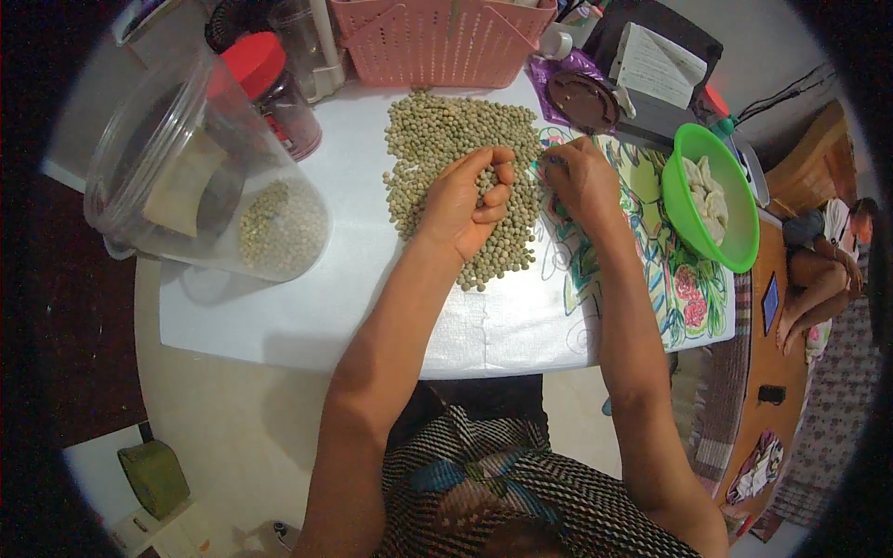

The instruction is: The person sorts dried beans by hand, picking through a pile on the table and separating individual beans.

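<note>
Greenish-tan dried peas point(423, 139) lie in a wide, loose pile on the white cloth point(372, 321). Over the middle of the pile, my left hand point(465, 206) is turned palm up with its fingers curled; dried peas show in the hollow between thumb and fingers. My right hand point(586, 186) hovers by the pile's right edge, back of the hand upward. Its fingers are bent together, and whatever they pinch, if anything, is hidden. To the left, a large clear plastic jar point(195, 256) lies tilted with pale and greenish peas inside.
A pink basket point(437, 42) stands behind the pile, and a red-lidded jar point(288, 112) at the back left. On the right are a green bowl point(684, 200) with pale pieces, a brown round lid point(581, 100) and a notebook point(656, 65). Another person point(823, 265) sits far right.
</note>
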